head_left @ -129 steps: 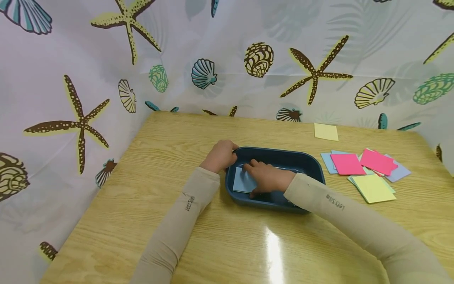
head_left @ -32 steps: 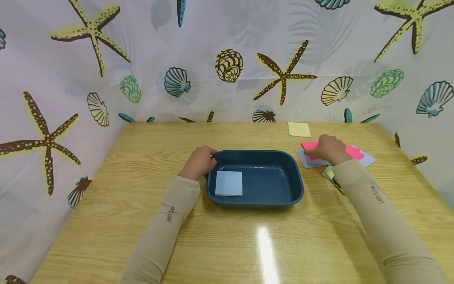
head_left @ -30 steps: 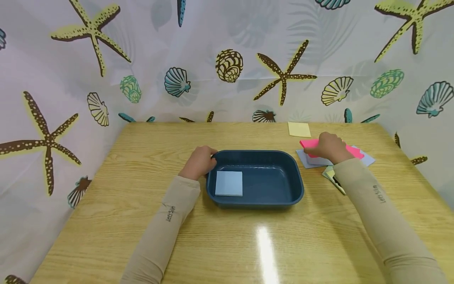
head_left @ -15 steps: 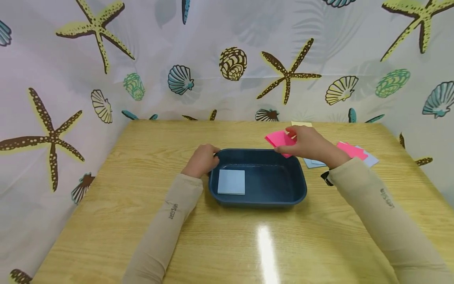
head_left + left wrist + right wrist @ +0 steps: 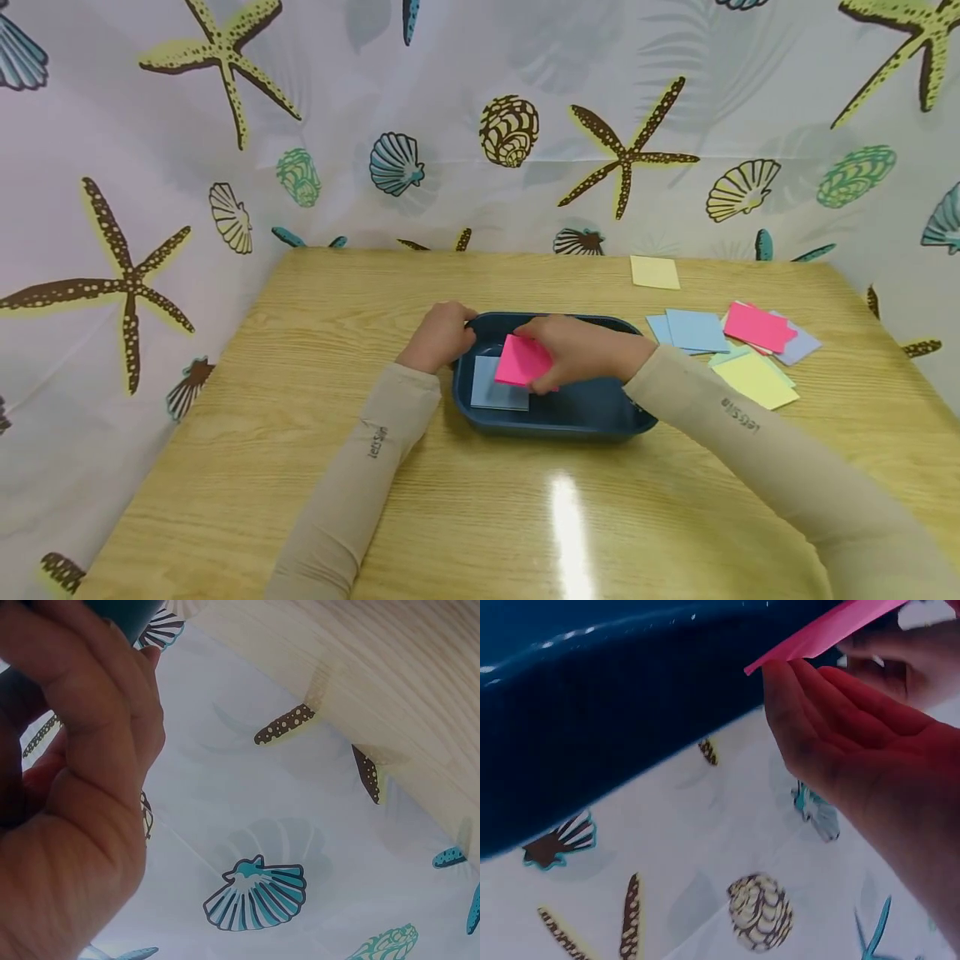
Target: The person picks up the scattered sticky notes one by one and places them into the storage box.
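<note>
A dark blue tray (image 5: pixel 555 431) stands mid-table in the head view. My left hand (image 5: pixel 438 337) grips its left rim; in the left wrist view the curled fingers (image 5: pixel 112 712) show close up beside the tray's edge. Over the tray's left half, my right hand (image 5: pixel 581 348) pinches a pink sticky note pad (image 5: pixel 522 361) between thumb and fingers. Light blue sticky notes (image 5: pixel 498 397) lie flat on the tray floor, partly covered by the pink ones. From the right wrist view, the pink notes (image 5: pixel 825 634) appear edge-on at the fingertips.
Right of the tray lie loose sticky notes: blue (image 5: pixel 697 330), pink (image 5: pixel 757 327), yellow (image 5: pixel 757 377) and lavender (image 5: pixel 801 343). A single pale yellow note (image 5: pixel 655 272) is near the table's back edge. A shell-and-starfish curtain (image 5: pixel 450 83) hangs behind and at the sides.
The right hand left the blue notes in the tray, went to the pile at right, took pink notes and carried them left over the tray. The left hand stayed on the rim.
</note>
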### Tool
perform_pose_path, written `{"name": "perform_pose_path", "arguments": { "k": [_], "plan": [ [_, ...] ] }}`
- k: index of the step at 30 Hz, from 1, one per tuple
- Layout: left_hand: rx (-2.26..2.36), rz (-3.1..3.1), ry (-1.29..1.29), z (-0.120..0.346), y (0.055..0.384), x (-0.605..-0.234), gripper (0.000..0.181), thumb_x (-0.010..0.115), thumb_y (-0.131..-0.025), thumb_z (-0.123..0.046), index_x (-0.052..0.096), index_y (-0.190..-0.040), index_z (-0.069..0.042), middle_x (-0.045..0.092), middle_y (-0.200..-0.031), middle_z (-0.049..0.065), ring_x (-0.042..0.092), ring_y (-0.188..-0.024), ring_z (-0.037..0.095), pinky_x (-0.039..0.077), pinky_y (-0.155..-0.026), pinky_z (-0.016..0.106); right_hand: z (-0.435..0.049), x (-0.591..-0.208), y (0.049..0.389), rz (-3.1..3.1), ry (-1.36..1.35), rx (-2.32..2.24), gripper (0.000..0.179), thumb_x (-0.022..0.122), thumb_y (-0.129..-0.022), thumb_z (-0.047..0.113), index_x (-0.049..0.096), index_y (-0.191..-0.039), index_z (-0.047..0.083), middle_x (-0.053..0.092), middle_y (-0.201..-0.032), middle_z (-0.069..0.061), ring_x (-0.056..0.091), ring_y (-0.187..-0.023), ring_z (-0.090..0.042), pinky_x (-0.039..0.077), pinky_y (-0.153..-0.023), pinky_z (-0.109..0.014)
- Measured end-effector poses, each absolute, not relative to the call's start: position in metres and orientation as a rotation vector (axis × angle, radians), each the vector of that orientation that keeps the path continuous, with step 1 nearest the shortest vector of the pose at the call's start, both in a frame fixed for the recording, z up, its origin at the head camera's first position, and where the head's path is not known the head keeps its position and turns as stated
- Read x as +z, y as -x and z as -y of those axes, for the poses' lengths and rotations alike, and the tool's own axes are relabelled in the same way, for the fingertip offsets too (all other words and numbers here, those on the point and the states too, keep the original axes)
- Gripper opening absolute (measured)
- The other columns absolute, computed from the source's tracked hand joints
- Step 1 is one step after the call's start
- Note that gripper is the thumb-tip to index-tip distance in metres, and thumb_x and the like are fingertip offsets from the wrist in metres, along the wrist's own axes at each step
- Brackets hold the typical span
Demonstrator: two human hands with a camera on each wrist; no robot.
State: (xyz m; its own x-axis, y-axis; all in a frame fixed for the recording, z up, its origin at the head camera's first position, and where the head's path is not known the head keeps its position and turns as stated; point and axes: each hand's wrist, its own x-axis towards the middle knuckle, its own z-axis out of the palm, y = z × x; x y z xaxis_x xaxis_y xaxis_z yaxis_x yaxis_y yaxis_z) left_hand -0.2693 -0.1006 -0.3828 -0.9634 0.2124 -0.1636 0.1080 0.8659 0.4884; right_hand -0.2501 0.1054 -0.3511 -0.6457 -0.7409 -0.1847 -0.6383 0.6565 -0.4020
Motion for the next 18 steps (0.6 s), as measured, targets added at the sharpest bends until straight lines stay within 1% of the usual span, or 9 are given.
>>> {"name": "perform_pose_path", "arguments": {
  "k": [2, 4, 6, 9, 11, 16, 18],
  "plan": [
    [0.732, -2.831, -0.265, 0.102, 0.269, -0.383, 0.04, 0.052, -0.094, -0.004, 0.057, -0.133, -0.002, 0.059, -0.129, 0.015, 0.062, -0.084, 0.02, 0.053, -0.07, 0.026, -0.096, -0.357, 0.251, -2.519, 1.131, -0.361, 0.069, 0.078, -0.075, 0.023, 0.05, -0.132, -0.006, 0.059, -0.113, -0.011, 0.054, -0.097, -0.022, 0.052, -0.076, -0.028],
    [0.741, -2.835, -0.287, 0.102, 0.269, -0.383, 0.04, 0.052, -0.094, -0.004, 0.057, -0.133, -0.001, 0.059, -0.129, 0.015, 0.062, -0.08, 0.019, 0.052, -0.067, 0.024, -0.087, -0.362, 0.252, -2.503, 1.151, -0.29, 0.068, 0.078, -0.076, 0.024, 0.051, -0.132, -0.004, 0.059, -0.116, -0.011, 0.053, -0.098, -0.022, 0.051, -0.077, -0.028],
    [0.758, -2.823, -0.299, 0.102, 0.269, -0.383, 0.04, 0.052, -0.094, -0.004, 0.056, -0.134, -0.001, 0.059, -0.129, 0.016, 0.062, -0.071, 0.018, 0.051, -0.062, 0.024, -0.079, -0.367, 0.254, -2.492, 1.17, -0.238, 0.066, 0.078, -0.077, 0.024, 0.052, -0.131, -0.003, 0.059, -0.117, -0.012, 0.052, -0.098, -0.022, 0.051, -0.077, -0.028],
    [0.78, -2.805, -0.309, 0.102, 0.27, -0.382, 0.041, 0.051, -0.094, -0.003, 0.055, -0.134, -0.001, 0.059, -0.128, 0.017, 0.059, -0.057, 0.014, 0.05, -0.055, 0.022, -0.07, -0.372, 0.257, -2.485, 1.188, -0.192, 0.064, 0.078, -0.077, 0.024, 0.053, -0.13, -0.003, 0.06, -0.116, -0.012, 0.052, -0.097, -0.023, 0.05, -0.077, -0.028],
    [0.787, -2.8, -0.313, 0.102, 0.27, -0.384, 0.041, 0.051, -0.094, -0.002, 0.055, -0.135, -0.002, 0.059, -0.128, 0.017, 0.058, -0.052, 0.014, 0.049, -0.052, 0.022, -0.067, -0.375, 0.258, -2.479, 1.205, -0.194, 0.062, 0.077, -0.077, 0.023, 0.053, -0.128, -0.003, 0.06, -0.114, -0.011, 0.052, -0.096, -0.023, 0.05, -0.078, -0.029],
    [0.775, -2.824, -0.323, 0.105, 0.272, -0.387, 0.041, 0.051, -0.093, -0.002, 0.057, -0.133, -0.002, 0.059, -0.129, 0.016, 0.058, -0.057, 0.014, 0.048, -0.055, 0.022, -0.061, -0.38, 0.261, -2.464, 1.248, -0.222, 0.061, 0.078, -0.076, 0.02, 0.054, -0.127, -0.003, 0.061, -0.109, -0.009, 0.053, -0.094, -0.021, 0.049, -0.079, -0.029],
    [0.778, -2.831, -0.326, 0.106, 0.272, -0.388, 0.04, 0.052, -0.093, -0.002, 0.057, -0.133, -0.002, 0.059, -0.129, 0.016, 0.058, -0.058, 0.014, 0.048, -0.056, 0.022, -0.059, -0.38, 0.261, -2.463, 1.254, -0.213, 0.058, 0.078, -0.076, 0.021, 0.056, -0.124, -0.003, 0.061, -0.106, -0.009, 0.053, -0.092, -0.02, 0.049, -0.077, -0.028]
  ]
}}
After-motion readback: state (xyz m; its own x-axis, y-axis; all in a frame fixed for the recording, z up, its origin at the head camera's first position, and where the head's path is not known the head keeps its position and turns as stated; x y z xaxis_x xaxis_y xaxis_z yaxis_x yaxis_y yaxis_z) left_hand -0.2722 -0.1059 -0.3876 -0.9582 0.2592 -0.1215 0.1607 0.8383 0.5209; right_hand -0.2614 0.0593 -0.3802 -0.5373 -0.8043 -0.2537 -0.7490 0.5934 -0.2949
